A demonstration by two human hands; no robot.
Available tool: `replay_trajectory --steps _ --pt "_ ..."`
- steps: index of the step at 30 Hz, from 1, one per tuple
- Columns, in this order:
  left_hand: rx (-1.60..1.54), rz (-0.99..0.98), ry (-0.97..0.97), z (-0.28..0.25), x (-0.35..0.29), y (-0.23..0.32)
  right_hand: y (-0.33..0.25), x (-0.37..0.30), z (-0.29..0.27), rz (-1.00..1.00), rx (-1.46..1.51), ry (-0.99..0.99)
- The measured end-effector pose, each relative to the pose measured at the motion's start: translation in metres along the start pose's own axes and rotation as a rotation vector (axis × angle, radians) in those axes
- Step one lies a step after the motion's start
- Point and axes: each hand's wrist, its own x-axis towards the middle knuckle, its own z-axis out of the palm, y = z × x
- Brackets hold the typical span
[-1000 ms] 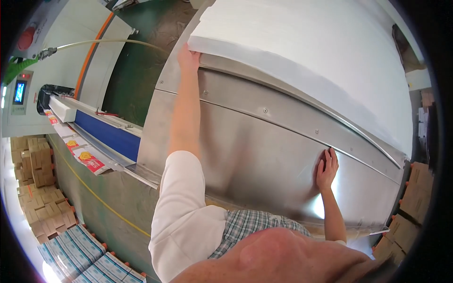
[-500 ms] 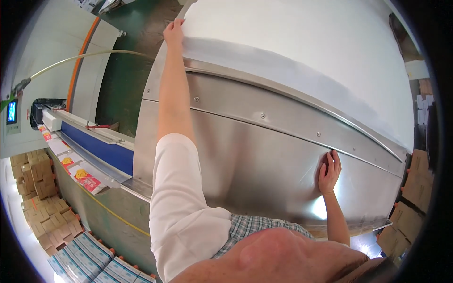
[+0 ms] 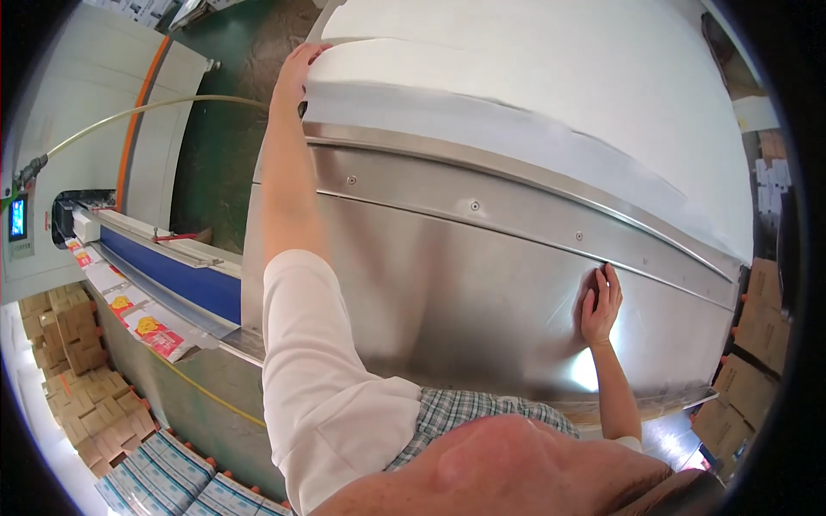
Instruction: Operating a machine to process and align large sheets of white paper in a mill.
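Note:
A large white sheet (image 3: 533, 60) covers the far part of a stainless steel table-like machine. At the sheet's far left corner, my left hand (image 3: 296, 73) is closed around its edge, the fingers curled over the top. From there a shallow fold runs rightward across the sheet. Closer to me, a smooth steel panel (image 3: 447, 284) slopes down, with a seam and several screws along its upper part. Resting against this panel at right, just below the seam, my right hand (image 3: 601, 310) has its fingers stretched out and holds nothing.
To the left, a blue conveyor belt (image 3: 172, 279) leads to a pale machine with a small screen (image 3: 18, 218). Red and white printed packaging (image 3: 155, 331) lies along its side. A hose (image 3: 138, 107) arches above. Stacked cartons (image 3: 90, 400) stand at lower left, more boxes (image 3: 731, 396) at right.
My left hand has moved slightly left and down, and the sheet's near edge has shifted, with a fold now showing. My right hand stays on the panel.

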Motion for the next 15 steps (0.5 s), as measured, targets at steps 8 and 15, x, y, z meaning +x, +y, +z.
replay_trajectory --steps 8,15 --pt "1.588 0.277 -0.408 0.090 -0.014 0.067 0.001 0.000 -0.006 0.042 0.030 0.034" --pt "1.444 0.347 -0.703 0.210 -0.052 0.054 0.000 0.015 -0.006 0.033 0.163 0.116"
